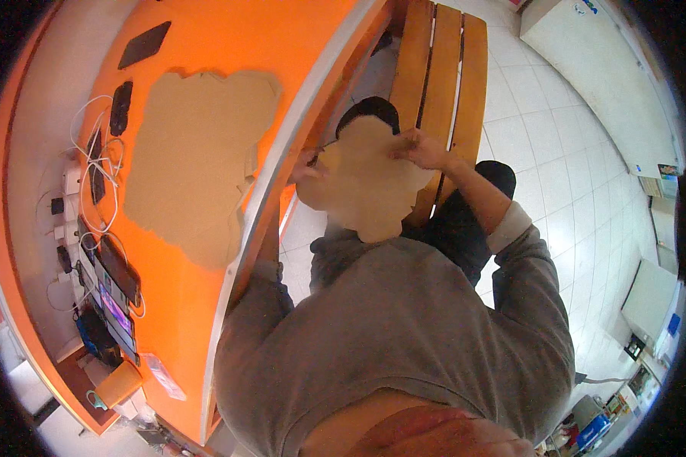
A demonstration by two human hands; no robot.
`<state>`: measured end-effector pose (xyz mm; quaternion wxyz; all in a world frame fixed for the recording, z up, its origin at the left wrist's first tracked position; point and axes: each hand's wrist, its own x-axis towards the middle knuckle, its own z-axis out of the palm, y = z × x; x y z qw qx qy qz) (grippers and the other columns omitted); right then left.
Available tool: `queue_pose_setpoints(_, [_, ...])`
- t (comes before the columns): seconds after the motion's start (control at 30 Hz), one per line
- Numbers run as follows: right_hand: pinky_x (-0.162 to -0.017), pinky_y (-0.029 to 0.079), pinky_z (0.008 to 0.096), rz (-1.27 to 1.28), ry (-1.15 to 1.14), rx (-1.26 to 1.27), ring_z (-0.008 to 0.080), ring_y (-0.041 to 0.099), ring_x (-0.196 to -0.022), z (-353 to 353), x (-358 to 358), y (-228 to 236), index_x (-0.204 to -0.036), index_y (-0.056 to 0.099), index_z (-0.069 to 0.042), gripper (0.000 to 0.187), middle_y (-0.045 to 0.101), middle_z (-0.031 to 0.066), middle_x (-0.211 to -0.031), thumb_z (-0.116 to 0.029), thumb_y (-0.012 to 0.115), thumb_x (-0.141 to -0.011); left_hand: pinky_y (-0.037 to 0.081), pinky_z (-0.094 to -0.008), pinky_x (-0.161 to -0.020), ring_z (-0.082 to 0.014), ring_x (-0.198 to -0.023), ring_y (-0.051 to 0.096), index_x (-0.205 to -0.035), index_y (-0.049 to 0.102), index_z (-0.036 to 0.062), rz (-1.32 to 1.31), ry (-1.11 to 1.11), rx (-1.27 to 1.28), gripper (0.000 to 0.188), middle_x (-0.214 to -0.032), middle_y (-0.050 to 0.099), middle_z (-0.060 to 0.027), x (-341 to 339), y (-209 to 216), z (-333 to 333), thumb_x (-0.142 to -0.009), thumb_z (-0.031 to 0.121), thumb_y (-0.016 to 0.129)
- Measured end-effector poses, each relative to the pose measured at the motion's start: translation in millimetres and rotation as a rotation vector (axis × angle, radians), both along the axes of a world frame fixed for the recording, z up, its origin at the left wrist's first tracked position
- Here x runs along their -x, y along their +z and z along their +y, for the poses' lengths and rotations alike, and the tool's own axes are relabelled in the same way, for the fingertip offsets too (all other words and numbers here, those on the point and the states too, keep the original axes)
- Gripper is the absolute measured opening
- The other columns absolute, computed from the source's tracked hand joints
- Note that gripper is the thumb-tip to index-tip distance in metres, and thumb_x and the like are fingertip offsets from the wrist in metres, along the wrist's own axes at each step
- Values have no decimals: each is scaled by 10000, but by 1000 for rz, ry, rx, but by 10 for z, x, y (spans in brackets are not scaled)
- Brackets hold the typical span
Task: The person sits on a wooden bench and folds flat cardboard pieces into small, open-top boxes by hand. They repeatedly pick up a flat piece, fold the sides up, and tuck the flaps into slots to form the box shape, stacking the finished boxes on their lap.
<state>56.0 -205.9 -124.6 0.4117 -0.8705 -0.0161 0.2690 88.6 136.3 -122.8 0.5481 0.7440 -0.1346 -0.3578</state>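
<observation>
1. Two hands: the right hand [423, 150] has its fingers clamped on the upper right of one wavy-edged cardboard piece [370, 183]; the left hand [306, 167] has its fingers clamped on the left edge.
2. That piece is above the lap, beside the table.
3. One orange table [194, 305], on the left, bears one larger cardboard sheet [198, 160], white cables [103, 160] and one lit screen [116, 311].
4. One wooden bench [440, 68] shows three slats.
5. Pale square tiles [545, 145] cover the floor rightward.

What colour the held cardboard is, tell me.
The held cardboard is plain brown, clearest in head view.
</observation>
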Motion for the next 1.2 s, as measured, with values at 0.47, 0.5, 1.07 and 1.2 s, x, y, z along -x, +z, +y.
queue_pose_setpoints(0.47, [-955,420,402,-1005,519,159,238,523,-1108,-27,429,-475,-1163,690,-191,451,649,-65,-1216,-98,657,-723,485,-333,-981,-264,-1113,633,-1124,707,108,-403,-234,-195,469,-1246,633,-117,513,126,-365,-763,-105,498])
queue_pose_setpoints(0.5, [-973,406,407,-1023,538,175,233,509,-1136,-26,445,-450,-1171,686,-198,457,640,-73,-1235,-102,657,-726,488,-337,-979,-270,-1115,630,-1139,703,123,-411,-241,-268,484,-1244,631,-119,550,250,-397,-758,-95,499])
queue_pose_setpoints(1.07, [-873,516,375,460,-478,-721,258,634,-1039,-270,311,307,-1326,508,-10,773,645,123,-1178,-356,840,-719,395,-396,-1039,-210,-1261,477,-1437,374,26,-280,460,60,657,-1404,491,-131,1108,-477,-333,-925,375,592])
queue_pose_setpoints(1.2, [-893,509,352,408,-184,-471,234,621,-1054,-502,180,248,-1305,506,-7,657,640,118,-1161,-224,798,-757,389,-371,-1039,-211,-1255,487,-1437,394,30,745,322,1203,786,-1397,505,-105,637,-101,-205,-877,528,630])
